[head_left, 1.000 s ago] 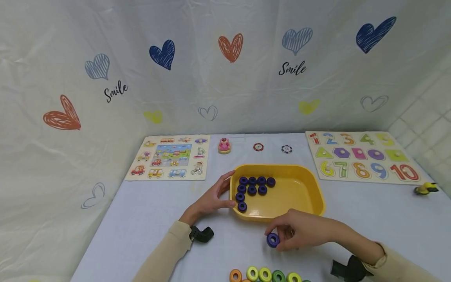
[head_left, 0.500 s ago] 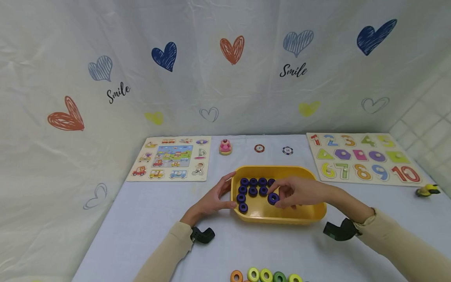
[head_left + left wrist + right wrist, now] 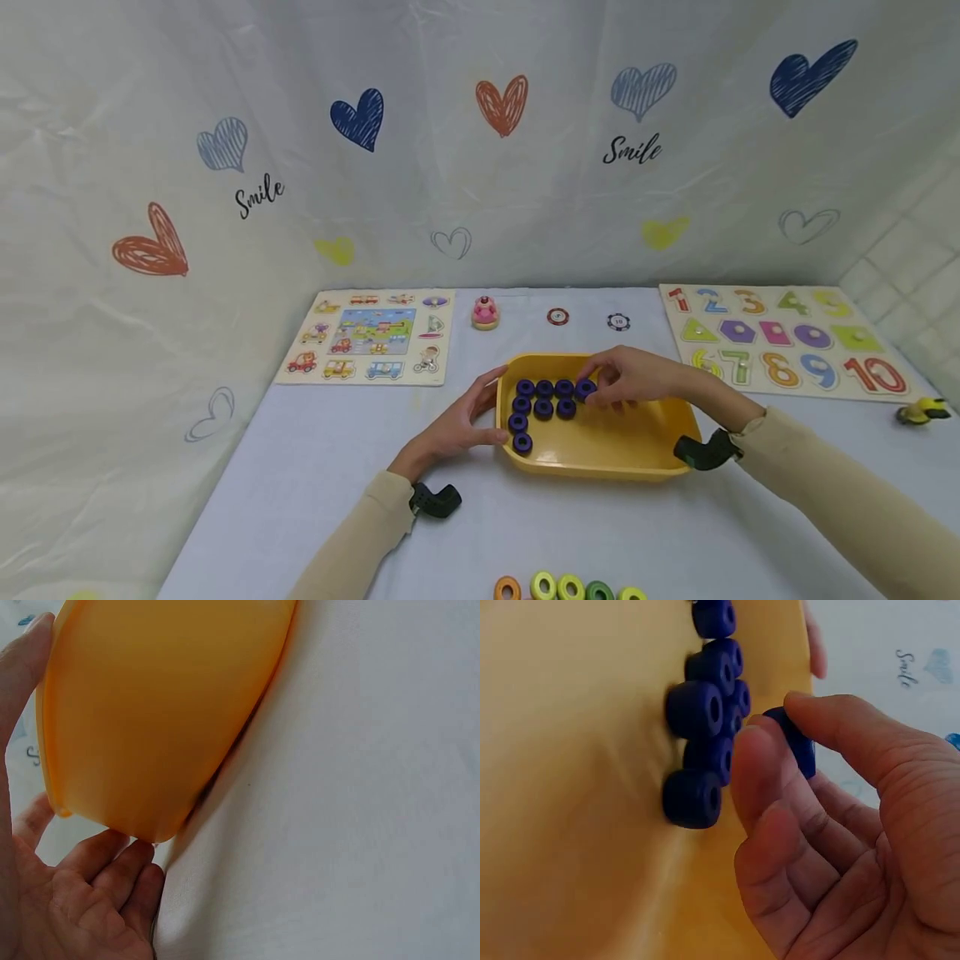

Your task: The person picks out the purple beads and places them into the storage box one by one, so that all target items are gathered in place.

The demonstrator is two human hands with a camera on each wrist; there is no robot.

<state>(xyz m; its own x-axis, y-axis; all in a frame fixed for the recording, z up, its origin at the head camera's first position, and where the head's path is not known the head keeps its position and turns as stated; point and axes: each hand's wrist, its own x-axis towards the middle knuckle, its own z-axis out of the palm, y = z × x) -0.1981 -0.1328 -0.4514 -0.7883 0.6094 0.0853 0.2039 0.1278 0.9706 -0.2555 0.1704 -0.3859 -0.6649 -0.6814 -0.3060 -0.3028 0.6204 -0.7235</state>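
My right hand [image 3: 637, 375] pinches a dark purple ring bead [image 3: 799, 746] between thumb and fingertips, over the yellow tray [image 3: 592, 467]. In the head view it overlaps the right end of the back row of beads. Several matching beads [image 3: 543, 408] lie in the tray's left part, in rows along the back and left walls; the right wrist view shows them from the side. My left hand [image 3: 453, 425] holds the tray's left end, thumb at the rim. In the left wrist view its fingers [image 3: 116, 870] touch the outer wall.
Orange, yellow and green rings [image 3: 570, 587] lie at the front edge of view. Behind the tray are a vehicle puzzle board [image 3: 371, 337], a pink figure [image 3: 485, 313], two chips [image 3: 618, 322] and a number board [image 3: 780, 342]. A yellow-black toy [image 3: 921, 411] lies far right.
My right hand has carried the purple bead from in front of the tray, over its rim, to the back row. My left hand stays at the tray's left end.
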